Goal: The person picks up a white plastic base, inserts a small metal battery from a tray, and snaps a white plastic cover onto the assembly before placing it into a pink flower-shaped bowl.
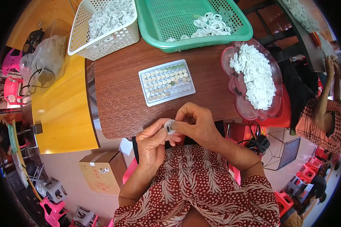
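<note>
At the brown wood-grain bench's (117, 94) six o'clock edge, left hand (150, 145) and right hand (197, 126) together pinch a small round white plastic-looking disc (169, 128), seemingly light, stiff; I'd grip its rim.

Bare left forearm (138, 185) angled upward; bare right forearm (240, 156) slanting inward. Bare left hand (154, 143) half-curled, thumb and fingers pinched. Facing me, bare right hand (199, 126) arched alongside, fingers bent, tips near the left's.
</note>
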Motion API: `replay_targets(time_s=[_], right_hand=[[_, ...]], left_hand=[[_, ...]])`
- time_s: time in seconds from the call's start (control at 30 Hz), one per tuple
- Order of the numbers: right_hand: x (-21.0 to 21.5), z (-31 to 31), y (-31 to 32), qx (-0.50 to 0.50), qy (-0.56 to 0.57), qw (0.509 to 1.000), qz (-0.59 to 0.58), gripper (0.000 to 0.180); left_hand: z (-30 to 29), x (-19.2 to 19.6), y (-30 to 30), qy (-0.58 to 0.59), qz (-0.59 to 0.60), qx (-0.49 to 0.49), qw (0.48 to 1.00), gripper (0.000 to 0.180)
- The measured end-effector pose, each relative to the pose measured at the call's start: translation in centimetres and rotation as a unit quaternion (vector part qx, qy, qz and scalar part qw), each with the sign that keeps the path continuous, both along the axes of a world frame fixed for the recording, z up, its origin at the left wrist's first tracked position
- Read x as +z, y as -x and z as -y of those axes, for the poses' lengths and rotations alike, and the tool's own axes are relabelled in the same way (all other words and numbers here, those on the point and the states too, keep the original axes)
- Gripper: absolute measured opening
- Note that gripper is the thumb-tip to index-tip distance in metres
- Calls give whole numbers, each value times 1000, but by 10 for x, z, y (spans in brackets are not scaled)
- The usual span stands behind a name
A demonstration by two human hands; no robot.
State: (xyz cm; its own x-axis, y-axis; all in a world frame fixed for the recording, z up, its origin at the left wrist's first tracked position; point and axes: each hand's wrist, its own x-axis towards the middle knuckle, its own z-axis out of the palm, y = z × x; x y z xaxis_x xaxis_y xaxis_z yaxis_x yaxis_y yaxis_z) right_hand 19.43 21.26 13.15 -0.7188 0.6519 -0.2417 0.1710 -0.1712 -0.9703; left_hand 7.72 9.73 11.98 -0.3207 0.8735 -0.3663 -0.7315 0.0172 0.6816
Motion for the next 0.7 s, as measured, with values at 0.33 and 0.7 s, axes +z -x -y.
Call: replay_targets(time_s=[0.33, 0.7], right_hand=[[-10, -26, 13, -97, -171, 981, 7, 8], [-30, -37, 45, -19, -597, 798, 81, 12]], left_hand=[[7, -1, 15, 9, 7, 7, 1000, 38], [6, -7, 24, 9, 44, 41, 998, 36]])
